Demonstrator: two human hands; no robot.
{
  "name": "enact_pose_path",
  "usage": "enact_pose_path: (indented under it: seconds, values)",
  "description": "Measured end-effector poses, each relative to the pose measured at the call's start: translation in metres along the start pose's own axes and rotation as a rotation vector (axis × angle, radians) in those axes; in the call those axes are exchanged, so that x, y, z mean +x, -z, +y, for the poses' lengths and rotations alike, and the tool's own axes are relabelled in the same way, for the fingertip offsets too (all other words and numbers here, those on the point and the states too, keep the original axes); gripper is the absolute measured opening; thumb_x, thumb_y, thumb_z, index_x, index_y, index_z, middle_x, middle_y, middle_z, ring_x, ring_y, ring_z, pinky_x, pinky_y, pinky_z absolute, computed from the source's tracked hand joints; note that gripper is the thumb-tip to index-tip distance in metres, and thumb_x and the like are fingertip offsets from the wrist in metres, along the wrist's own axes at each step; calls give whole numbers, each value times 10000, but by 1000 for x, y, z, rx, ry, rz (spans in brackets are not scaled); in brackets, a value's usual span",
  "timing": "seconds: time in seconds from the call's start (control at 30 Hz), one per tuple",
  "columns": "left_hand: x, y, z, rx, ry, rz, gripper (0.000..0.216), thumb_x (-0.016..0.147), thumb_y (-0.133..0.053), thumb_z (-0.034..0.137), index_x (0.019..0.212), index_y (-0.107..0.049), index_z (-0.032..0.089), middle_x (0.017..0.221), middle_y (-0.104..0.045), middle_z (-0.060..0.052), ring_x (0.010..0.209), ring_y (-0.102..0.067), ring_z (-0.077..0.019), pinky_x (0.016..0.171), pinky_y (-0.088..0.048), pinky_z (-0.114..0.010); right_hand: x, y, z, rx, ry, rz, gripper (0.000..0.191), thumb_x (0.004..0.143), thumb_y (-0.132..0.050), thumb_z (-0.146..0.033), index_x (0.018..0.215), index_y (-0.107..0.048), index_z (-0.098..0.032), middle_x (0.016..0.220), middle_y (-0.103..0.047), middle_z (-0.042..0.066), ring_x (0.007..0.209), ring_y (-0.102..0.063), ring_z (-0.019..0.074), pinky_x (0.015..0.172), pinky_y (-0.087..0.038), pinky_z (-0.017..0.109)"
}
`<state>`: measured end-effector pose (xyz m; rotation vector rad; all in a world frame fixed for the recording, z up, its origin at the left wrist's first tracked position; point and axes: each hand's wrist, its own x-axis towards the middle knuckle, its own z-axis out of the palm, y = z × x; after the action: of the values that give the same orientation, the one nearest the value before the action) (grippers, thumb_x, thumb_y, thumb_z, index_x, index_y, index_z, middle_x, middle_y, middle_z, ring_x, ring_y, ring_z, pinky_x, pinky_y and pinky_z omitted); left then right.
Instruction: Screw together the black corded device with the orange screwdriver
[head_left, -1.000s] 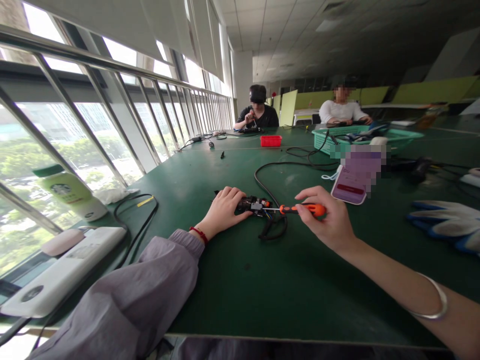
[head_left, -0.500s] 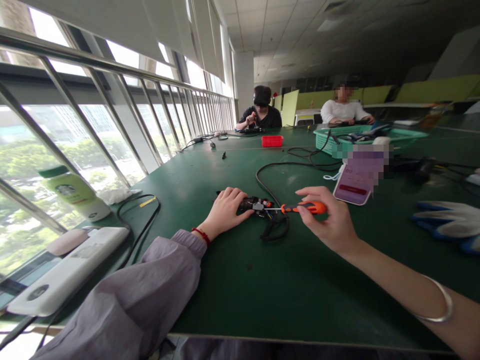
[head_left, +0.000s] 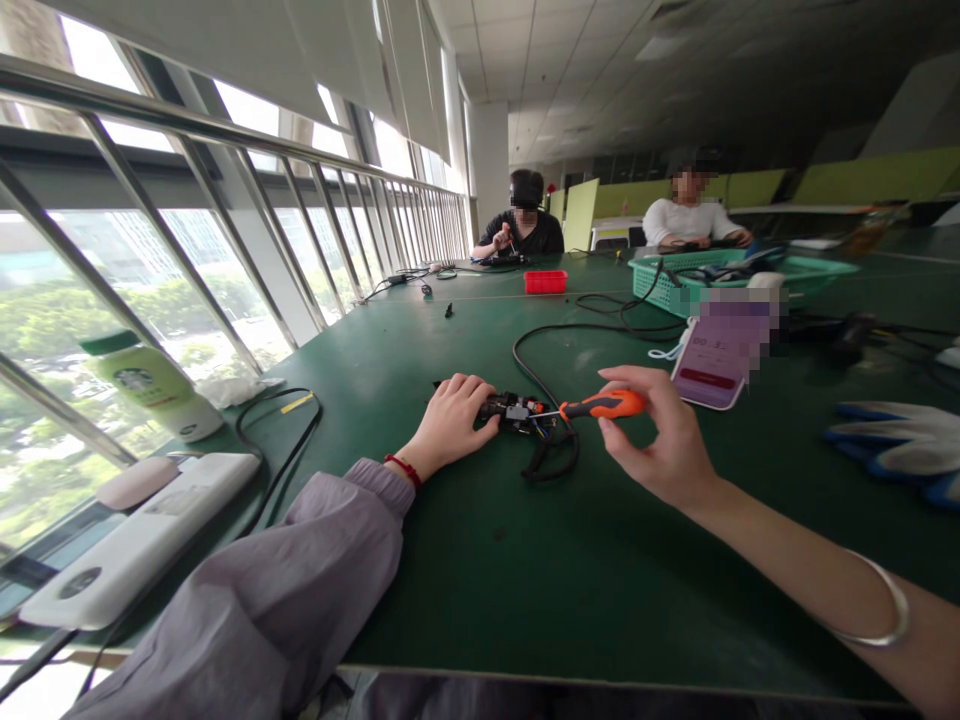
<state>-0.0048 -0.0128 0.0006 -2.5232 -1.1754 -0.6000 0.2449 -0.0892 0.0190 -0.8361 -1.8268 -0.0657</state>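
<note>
My left hand [head_left: 456, 420] is closed around one end of a small black device [head_left: 517, 412] with exposed parts and thin coloured wires, and presses it to the table. A black cable runs from the device. My right hand [head_left: 660, 430] holds an orange and black screwdriver [head_left: 609, 404] loosely at the rear of its handle, with thumb and index finger standing a little apart from the grip. The screwdriver's shaft points left, its tip at the grey part of the device. Whether the tip sits in a screw is too small to tell.
On the green table [head_left: 465, 590] stand a bottle [head_left: 154, 385] and a white power bank [head_left: 139, 540] at left. A phone [head_left: 712, 365], gloves [head_left: 904, 445] and a green basket [head_left: 656, 285] are at right. A red box [head_left: 545, 282] lies farther back, near two seated people.
The screwdriver's handle has tilted slightly up and shifted a little left. My right thumb and index finger have spread from the handle. My left hand has hardly moved.
</note>
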Motion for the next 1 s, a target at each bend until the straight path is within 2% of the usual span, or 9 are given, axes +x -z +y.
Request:
enact_pose_path:
  seconds: [0.17, 0.3, 0.4, 0.5, 0.63, 0.7, 0.8, 0.87, 1.0]
  values:
    - [0, 1, 0, -5, 1, -12, 292, 829, -473, 360, 1046, -541, 179, 1054, -576, -72, 978, -472, -245, 854, -408, -394, 0, 0, 1, -41, -28, -12, 210, 803, -593, -270, 1002, -540, -225, 650, -597, -24, 627, -629, 154, 615, -506, 278]
    - [0, 2, 2, -6, 10, -24, 297, 818, -481, 361, 1047, -541, 182, 1060, -576, -68, 988, -466, -244, 862, -406, -388, -1, -3, 1, 22, -22, 72, 375, 794, -592, -234, 1152, -479, -218, 817, -634, 14, 747, -659, 166, 696, -536, 296]
    - [0, 3, 2, -10, 15, -28, 295, 814, -483, 360, 1043, -542, 185, 1061, -577, -67, 991, -464, -244, 866, -404, -386, -1, -4, 2, 52, -46, 27, 383, 812, -542, -196, 1183, -449, -209, 902, -638, 41, 770, -657, 163, 725, -538, 310]
    - [0, 2, 1, -12, 14, -28, 295, 817, -481, 365, 1041, -542, 184, 1064, -573, -67, 998, -462, -244, 870, -404, -384, 0, -1, 2, 35, -116, -27, 295, 844, -528, -256, 1130, -482, -203, 807, -635, 16, 616, -627, 132, 608, -525, 271]
    - [0, 0, 0, -15, 14, -23, 300, 817, -484, 370, 1047, -541, 186, 1061, -571, -67, 995, -461, -244, 873, -405, -386, 2, 3, 2, -26, -163, -35, 183, 853, -531, -329, 980, -561, -201, 652, -588, -14, 486, -549, 112, 431, -414, 219]
    - [0, 0, 0, -17, 15, -24, 303, 816, -485, 369, 1051, -540, 186, 1059, -571, -68, 997, -460, -245, 873, -405, -388, 2, 3, 1, -17, -161, -34, 174, 855, -516, -295, 995, -555, -200, 638, -563, -21, 473, -525, 106, 435, -402, 220]
    - [0, 1, 1, -21, 18, -27, 300, 819, -482, 367, 1050, -541, 185, 1057, -571, -70, 994, -462, -244, 871, -406, -390, 1, 1, 1, 39, -134, -22, 311, 824, -508, -228, 1131, -483, -188, 732, -577, -4, 569, -568, 124, 541, -464, 246]
    - [0, 1, 1, -22, 17, -29, 296, 823, -477, 366, 1048, -542, 186, 1059, -572, -70, 991, -462, -244, 867, -407, -390, 1, 1, 0, 52, -123, -25, 343, 812, -523, -228, 1147, -472, -182, 771, -594, 7, 614, -587, 133, 592, -479, 259]
    - [1, 1, 1, -18, 14, -31, 299, 828, -471, 366, 1054, -541, 183, 1061, -573, -69, 993, -461, -244, 867, -407, -389, 1, 3, 0, 0, -152, -58, 156, 855, -519, -286, 962, -575, -186, 617, -558, -26, 475, -510, 96, 465, -398, 219]
